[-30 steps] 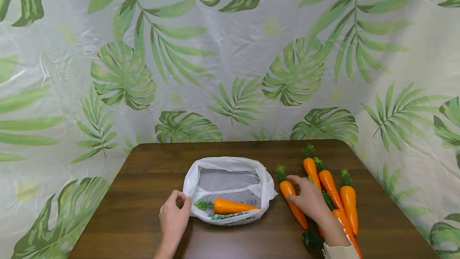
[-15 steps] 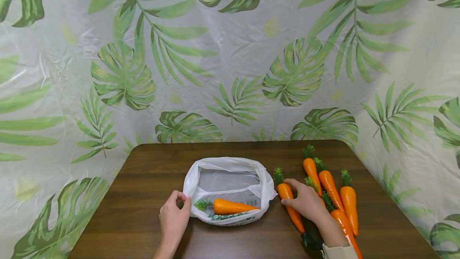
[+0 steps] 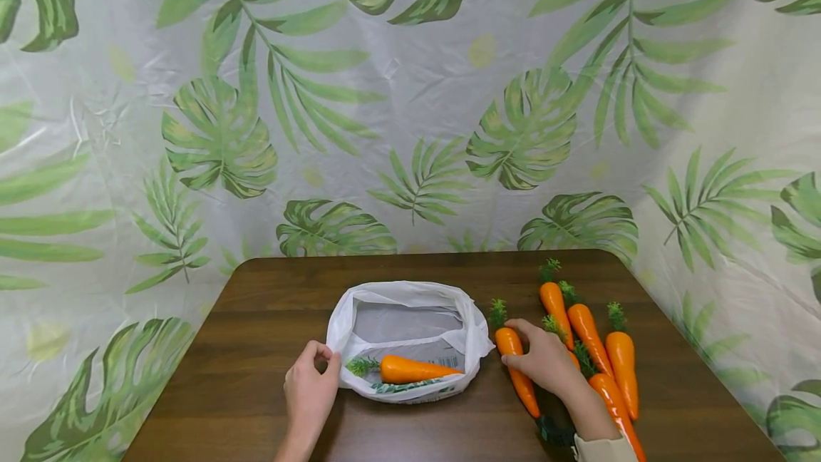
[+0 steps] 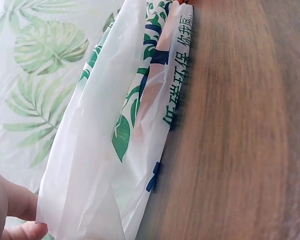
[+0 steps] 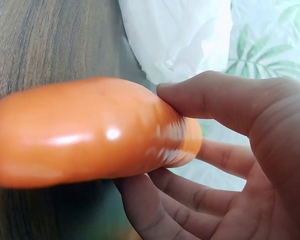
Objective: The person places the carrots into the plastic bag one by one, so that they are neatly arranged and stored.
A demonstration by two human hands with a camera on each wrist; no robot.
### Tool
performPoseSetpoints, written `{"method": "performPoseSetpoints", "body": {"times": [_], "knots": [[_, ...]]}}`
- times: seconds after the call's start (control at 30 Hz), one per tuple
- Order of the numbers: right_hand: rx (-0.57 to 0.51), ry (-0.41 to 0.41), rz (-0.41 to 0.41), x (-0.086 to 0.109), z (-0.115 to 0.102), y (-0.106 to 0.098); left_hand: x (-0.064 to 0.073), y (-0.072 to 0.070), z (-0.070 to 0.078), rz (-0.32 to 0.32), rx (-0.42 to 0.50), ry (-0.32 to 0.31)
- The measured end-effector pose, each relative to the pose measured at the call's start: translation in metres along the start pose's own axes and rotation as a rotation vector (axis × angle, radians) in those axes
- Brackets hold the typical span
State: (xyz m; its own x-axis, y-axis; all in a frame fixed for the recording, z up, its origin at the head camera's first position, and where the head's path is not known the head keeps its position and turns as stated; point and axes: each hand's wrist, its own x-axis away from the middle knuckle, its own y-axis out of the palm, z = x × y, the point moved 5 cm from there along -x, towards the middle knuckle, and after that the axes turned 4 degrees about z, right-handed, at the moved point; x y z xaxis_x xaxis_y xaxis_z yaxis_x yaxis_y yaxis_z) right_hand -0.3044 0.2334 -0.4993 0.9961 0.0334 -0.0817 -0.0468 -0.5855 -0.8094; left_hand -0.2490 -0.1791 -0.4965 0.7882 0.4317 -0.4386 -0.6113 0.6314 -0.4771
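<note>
At the bag's left rim, my left hand (image 3: 312, 383) pinches the white plastic bag (image 3: 404, 291) between thumb and finger. Its mouth is spread wide, and one orange carrot (image 3: 410, 369) with a green leafy top lies inside. Green leaf print and lettering show on the bag's side (image 4: 140, 100) in the left wrist view. Just right of the bag, my right hand (image 3: 545, 358) grips another carrot (image 5: 85, 132) near its thick end, thumb on one side and fingers on the other. That carrot's green top points away from me, its tip toward me.
Several more carrots lie in a loose group on the right, among them a far one (image 3: 555, 309) and a right-hand one (image 3: 621, 369). A dark item (image 3: 554, 432) shows by my right wrist. Behind the brown wooden table (image 3: 256, 348) hangs a leaf-patterned sheet (image 3: 410, 91).
My right hand has closed its thumb and fingers on the carrot and shifted it slightly left and tip-ward. The left hand and the bag have stayed where they were.
</note>
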Motion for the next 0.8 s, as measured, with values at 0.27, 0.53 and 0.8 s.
{"method": "performPoseSetpoints", "body": {"times": [0.27, 0.53, 0.8], "knots": [[0.015, -0.026, 0.047, 0.000, -0.001, -0.004, 0.000, 0.000, 0.000, 0.005, 0.003, -0.004], [-0.001, -0.036, 0.076, 0.002, -0.004, -0.009, -0.001, 0.000, -0.001, 0.005, 0.006, -0.004], [-0.022, -0.037, 0.084, 0.001, -0.005, -0.011, -0.001, 0.001, -0.003, -0.009, 0.001, -0.020]]}}
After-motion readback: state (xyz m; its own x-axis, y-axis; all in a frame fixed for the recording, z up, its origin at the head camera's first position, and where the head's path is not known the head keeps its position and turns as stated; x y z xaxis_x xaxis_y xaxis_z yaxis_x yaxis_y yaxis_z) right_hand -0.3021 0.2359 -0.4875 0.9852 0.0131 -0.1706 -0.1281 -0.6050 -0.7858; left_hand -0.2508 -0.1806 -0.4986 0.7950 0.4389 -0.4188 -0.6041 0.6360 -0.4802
